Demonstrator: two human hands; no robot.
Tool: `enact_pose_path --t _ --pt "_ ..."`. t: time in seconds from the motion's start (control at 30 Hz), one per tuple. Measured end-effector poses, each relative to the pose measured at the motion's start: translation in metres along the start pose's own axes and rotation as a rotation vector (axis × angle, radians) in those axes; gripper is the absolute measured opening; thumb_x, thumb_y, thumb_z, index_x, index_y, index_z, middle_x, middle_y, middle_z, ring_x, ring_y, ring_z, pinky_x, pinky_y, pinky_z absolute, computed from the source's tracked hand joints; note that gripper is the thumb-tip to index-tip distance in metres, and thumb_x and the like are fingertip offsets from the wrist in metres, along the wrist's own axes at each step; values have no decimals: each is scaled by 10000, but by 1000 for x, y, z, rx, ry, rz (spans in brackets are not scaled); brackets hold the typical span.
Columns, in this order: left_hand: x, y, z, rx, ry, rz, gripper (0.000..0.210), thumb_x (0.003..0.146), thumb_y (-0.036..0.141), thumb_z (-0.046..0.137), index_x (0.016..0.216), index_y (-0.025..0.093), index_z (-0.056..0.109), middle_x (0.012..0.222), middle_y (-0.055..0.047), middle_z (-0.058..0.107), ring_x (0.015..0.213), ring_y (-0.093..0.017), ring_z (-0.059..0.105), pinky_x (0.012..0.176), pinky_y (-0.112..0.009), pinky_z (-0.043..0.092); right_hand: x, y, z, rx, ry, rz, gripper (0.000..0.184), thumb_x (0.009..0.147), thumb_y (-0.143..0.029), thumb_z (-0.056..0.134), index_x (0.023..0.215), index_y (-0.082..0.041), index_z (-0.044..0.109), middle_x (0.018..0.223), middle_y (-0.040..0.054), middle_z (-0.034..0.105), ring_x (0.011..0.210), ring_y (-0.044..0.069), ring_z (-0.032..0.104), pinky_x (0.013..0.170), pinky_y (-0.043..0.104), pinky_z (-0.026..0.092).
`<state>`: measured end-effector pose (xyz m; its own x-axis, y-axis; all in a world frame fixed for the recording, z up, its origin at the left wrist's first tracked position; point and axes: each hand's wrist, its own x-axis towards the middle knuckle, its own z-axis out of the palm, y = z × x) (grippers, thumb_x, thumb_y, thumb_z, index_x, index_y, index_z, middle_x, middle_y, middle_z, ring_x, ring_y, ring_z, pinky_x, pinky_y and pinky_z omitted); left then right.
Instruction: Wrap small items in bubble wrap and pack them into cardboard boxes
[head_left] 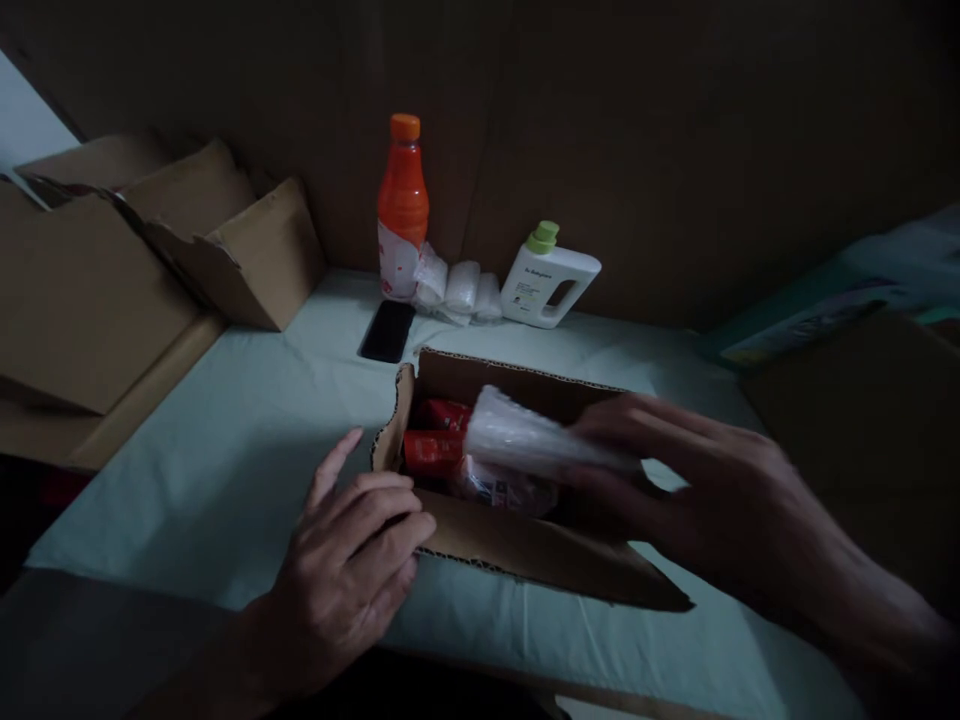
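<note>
An open cardboard box (517, 540) stands in front of me on the pale cloth. My left hand (352, 550) grips its near left corner, fingers over the edge and one finger stretched away. Red packets (435, 453) and a clear plastic-wrapped item (506, 490) lie inside. Over the box's right half, my right hand (675, 465) is closed on a piece of white bubble wrap (517, 435), blurred by motion, whose left end is above the packets. The fingertips of that hand are partly hidden in shadow.
Behind the box are an orange bottle (403, 205), rolled bubble wrap (461, 288), a white jug with a green cap (551, 285) and a black phone (387, 332). Cardboard boxes (97, 290) stand at the left. A greenish container (817, 310) is at the right.
</note>
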<state>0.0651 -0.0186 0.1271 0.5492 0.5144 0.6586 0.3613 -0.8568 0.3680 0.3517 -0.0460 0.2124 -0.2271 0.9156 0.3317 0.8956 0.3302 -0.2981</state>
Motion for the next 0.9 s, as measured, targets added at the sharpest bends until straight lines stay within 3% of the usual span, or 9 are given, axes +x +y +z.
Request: enact_pose_path --t 0.1,0.27,0.43,0.53,0.77,0.9 --pt "-7 0 0 -38 -12 -17 246 865 39 577 1047 173 673 991 -59 734 1015 -201 684 1204 -594 297 27 -6 14 -2 -184 -110 289 952 -469 561 949 -229 722 842 28 710 718 176 652 679 296 466" --pt "-9 -2 0 -106 -11 -54 257 863 37 564 1052 178 667 999 -55 728 1014 -193 670 1199 -568 307 50 -23 27 -12 -362 -127 218 936 -369 597 931 -200 736 850 30 725 736 166 649 662 261 419" --pt "-7 -6 2 -138 9 -37 248 878 65 555 1067 180 666 983 -56 723 987 -188 661 1180 -556 335 84 -45 46 -200 -639 -114 136 875 -221 646 787 -192 745 690 9 712 568 145 625 548 234 365" --pt "-6 -8 4 -139 27 -39 259 873 65 558 1070 197 663 968 -47 722 967 -188 663 1161 -560 362 100 -51 65 -227 -776 -116 171 875 -231 658 743 -182 755 662 19 707 520 146 628 527 234 388" --pt "-6 -10 5 -150 27 -37 253 886 80 552 1084 194 659 978 -56 726 972 -202 671 1146 -542 369 102 -56 107 -222 -784 -184 130 875 -139 634 857 -127 762 818 105 757 784 219 739 715 287 528" --pt "-4 -9 5 -135 29 -27 256 885 81 554 1088 196 660 992 -64 715 968 -208 667 1132 -539 381 102 -61 100 -162 -798 -168 162 908 -136 605 890 -132 765 831 83 758 753 193 727 703 272 520"
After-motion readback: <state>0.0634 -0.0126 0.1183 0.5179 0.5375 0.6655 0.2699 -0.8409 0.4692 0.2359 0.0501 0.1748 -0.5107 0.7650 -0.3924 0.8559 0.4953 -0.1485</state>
